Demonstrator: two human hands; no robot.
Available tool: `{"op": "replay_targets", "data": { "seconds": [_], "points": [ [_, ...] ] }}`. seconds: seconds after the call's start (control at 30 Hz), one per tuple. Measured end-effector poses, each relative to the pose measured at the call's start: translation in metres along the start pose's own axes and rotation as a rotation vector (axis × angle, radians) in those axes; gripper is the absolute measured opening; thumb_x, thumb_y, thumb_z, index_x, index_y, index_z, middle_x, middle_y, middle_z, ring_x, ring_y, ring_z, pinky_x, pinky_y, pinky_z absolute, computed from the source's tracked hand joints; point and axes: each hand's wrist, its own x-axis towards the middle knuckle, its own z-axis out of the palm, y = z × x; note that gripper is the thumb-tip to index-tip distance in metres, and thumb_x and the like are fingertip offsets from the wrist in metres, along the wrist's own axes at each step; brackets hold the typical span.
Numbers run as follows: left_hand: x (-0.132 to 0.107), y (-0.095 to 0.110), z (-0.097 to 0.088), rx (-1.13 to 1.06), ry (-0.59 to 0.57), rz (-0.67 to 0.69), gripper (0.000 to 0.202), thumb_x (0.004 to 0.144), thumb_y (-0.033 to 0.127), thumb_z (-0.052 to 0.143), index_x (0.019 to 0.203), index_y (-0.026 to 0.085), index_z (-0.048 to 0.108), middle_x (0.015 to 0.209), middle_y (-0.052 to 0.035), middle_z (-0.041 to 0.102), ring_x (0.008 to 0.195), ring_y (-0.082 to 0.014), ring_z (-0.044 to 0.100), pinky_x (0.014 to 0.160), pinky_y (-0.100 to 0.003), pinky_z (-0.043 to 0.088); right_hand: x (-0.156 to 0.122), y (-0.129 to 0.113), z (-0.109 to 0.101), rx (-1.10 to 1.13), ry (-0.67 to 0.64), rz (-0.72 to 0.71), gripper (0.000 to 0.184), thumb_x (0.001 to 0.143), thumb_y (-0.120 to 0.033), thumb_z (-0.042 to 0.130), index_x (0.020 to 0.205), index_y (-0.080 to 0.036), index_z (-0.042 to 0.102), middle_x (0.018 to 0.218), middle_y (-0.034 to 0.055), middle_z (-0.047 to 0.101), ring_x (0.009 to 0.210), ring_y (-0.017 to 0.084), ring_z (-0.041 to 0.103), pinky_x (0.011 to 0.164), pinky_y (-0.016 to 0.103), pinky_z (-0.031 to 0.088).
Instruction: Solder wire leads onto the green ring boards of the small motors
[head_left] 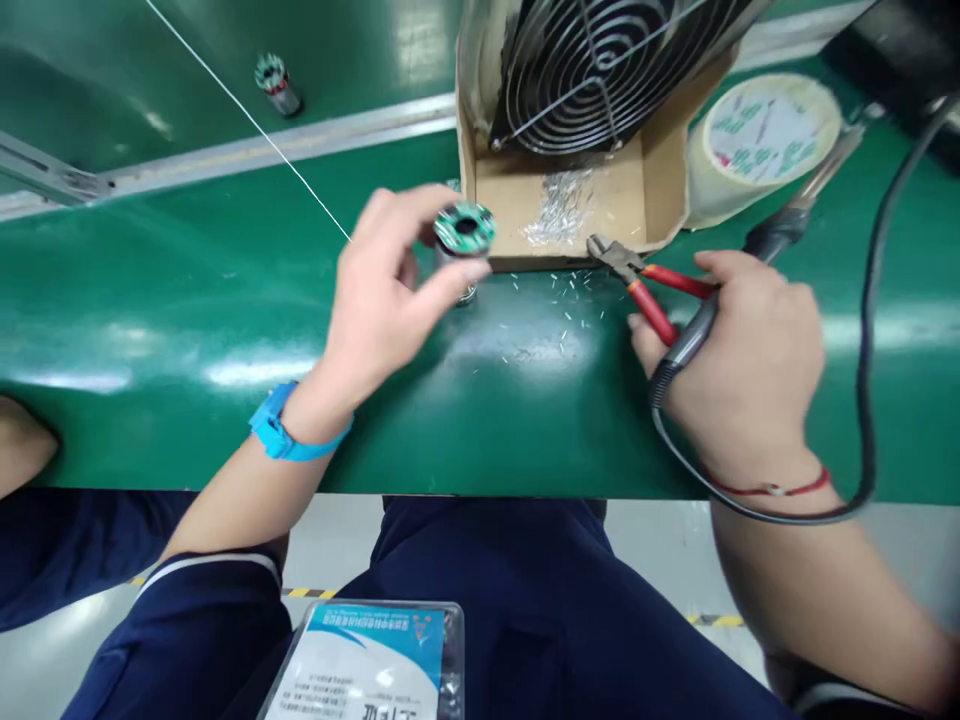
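Between the thumb and fingers of my left hand [390, 270] is a small metal cylinder with a green ring-shaped circuit board [466, 229] on its top; it looks like a motor part. A thin white line of wire [255, 120] runs from the upper left to this hand, and its end is hidden. My right hand [750, 370] is closed around red-handled cutting pliers [660, 300] and a soldering iron [701, 325] together. The pliers' jaws lie by the front edge of a cardboard box [499, 225]. The iron's tip points up and right.
Inside the box stand a black fan [600, 70] and a heap of silver wire clippings [559, 205]. More clippings [566, 320] are scattered on the green bench [187, 300]. Tape [765, 140] sits right, a similar cylinder [277, 85] at back left. The iron's black cable [866, 300] loops right.
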Motion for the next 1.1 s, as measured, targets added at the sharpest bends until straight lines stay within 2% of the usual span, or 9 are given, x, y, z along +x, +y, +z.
{"op": "replay_targets", "data": {
  "seconds": [0.07, 0.17, 0.23, 0.33, 0.5, 0.67, 0.8, 0.93, 1.1],
  "points": [
    [0.037, -0.031, -0.005, -0.011, 0.108, -0.02, 0.038, 0.092, 0.051, 0.071, 0.119, 0.027, 0.058, 0.115, -0.0001, 0.064, 0.095, -0.0136, 0.056, 0.08, -0.033, 0.047, 0.002, -0.003, 0.005, 0.079, -0.037, 0.06, 0.066, 0.077, -0.053, 0.065, 0.129, -0.013, 0.058, 0.109, 0.0184, 0.07, 0.099, 0.037, 0.066, 0.086, 0.051, 0.052],
    [0.095, -0.079, -0.005, 0.195, 0.123, -0.315, 0.028, 0.09, 0.021, 0.077, 0.109, 0.022, 0.057, 0.102, 0.0041, 0.064, 0.092, -0.0091, 0.049, 0.087, -0.031, 0.046, 0.004, -0.005, 0.01, 0.218, 0.061, 0.08, 0.065, 0.079, -0.059, 0.061, 0.126, -0.015, 0.061, 0.114, 0.0178, 0.07, 0.108, 0.038, 0.064, 0.094, 0.055, 0.051],
    [0.124, -0.102, -0.002, 0.242, 0.133, -0.376, 0.031, 0.087, 0.011, 0.076, 0.11, 0.019, 0.057, 0.103, 0.0027, 0.064, 0.096, -0.0098, 0.051, 0.096, -0.032, 0.047, 0.006, -0.003, 0.012, 0.314, 0.138, 0.083, 0.056, 0.083, -0.056, 0.058, 0.121, -0.017, 0.064, 0.107, 0.0154, 0.073, 0.1, 0.034, 0.067, 0.092, 0.053, 0.052],
    [0.148, -0.118, 0.001, 0.28, 0.163, -0.393, 0.028, 0.09, 0.017, 0.071, 0.116, 0.017, 0.061, 0.112, -0.0046, 0.069, 0.104, -0.0178, 0.058, 0.103, -0.037, 0.047, 0.008, 0.001, 0.014, 0.402, 0.194, 0.079, 0.038, 0.089, -0.045, 0.053, 0.116, -0.021, 0.067, 0.098, 0.0105, 0.075, 0.083, 0.027, 0.071, 0.08, 0.043, 0.057],
    [0.159, -0.135, -0.008, 0.364, 0.093, -0.519, 0.046, 0.092, 0.024, 0.066, 0.134, 0.008, 0.056, 0.136, -0.0178, 0.064, 0.127, -0.029, 0.058, 0.109, -0.041, 0.044, 0.008, 0.009, 0.017, 0.463, 0.253, 0.076, 0.035, 0.088, -0.038, 0.057, 0.12, -0.028, 0.068, 0.096, 0.0067, 0.077, 0.075, 0.026, 0.075, 0.067, 0.039, 0.06],
    [0.148, -0.177, -0.063, 0.38, 0.398, -0.581, 0.06, 0.091, 0.049, 0.073, 0.138, 0.021, 0.048, 0.146, -0.0095, 0.052, 0.134, -0.0258, 0.047, 0.106, -0.046, 0.041, 0.011, 0.01, 0.017, 0.513, 0.177, 0.146, 0.037, 0.085, -0.046, 0.056, 0.118, -0.032, 0.067, 0.082, 0.0043, 0.073, 0.071, 0.03, 0.074, 0.066, 0.045, 0.062],
    [0.135, -0.204, -0.097, 0.437, 0.413, -0.624, 0.043, 0.097, 0.043, 0.065, 0.13, 0.016, 0.058, 0.133, -0.0094, 0.062, 0.12, -0.023, 0.06, 0.103, -0.048, 0.052, 0.013, 0.007, 0.013, 0.543, 0.131, 0.167, 0.035, 0.086, -0.045, 0.056, 0.118, -0.034, 0.065, 0.08, 0.0029, 0.073, 0.074, 0.03, 0.075, 0.07, 0.045, 0.063],
    [0.107, -0.186, -0.089, 0.444, 0.262, -0.57, 0.043, 0.093, 0.031, 0.071, 0.13, 0.014, 0.057, 0.131, -0.0093, 0.064, 0.116, -0.022, 0.063, 0.1, -0.045, 0.054, 0.011, 0.008, 0.017, 0.529, 0.13, 0.175, 0.037, 0.085, -0.047, 0.056, 0.118, -0.031, 0.066, 0.082, 0.0042, 0.073, 0.075, 0.029, 0.075, 0.07, 0.043, 0.061],
    [0.037, -0.111, -0.065, 0.358, -0.159, -0.357, 0.046, 0.09, 0.027, 0.068, 0.134, 0.017, 0.059, 0.125, -0.0098, 0.064, 0.105, -0.0211, 0.061, 0.094, -0.038, 0.051, 0.007, 0.018, 0.033, 0.573, 0.136, 0.23, 0.065, 0.084, -0.051, 0.057, 0.144, -0.028, 0.049, 0.096, 0.0067, 0.075, 0.073, 0.027, 0.072, 0.068, 0.045, 0.059]
  ]
}}
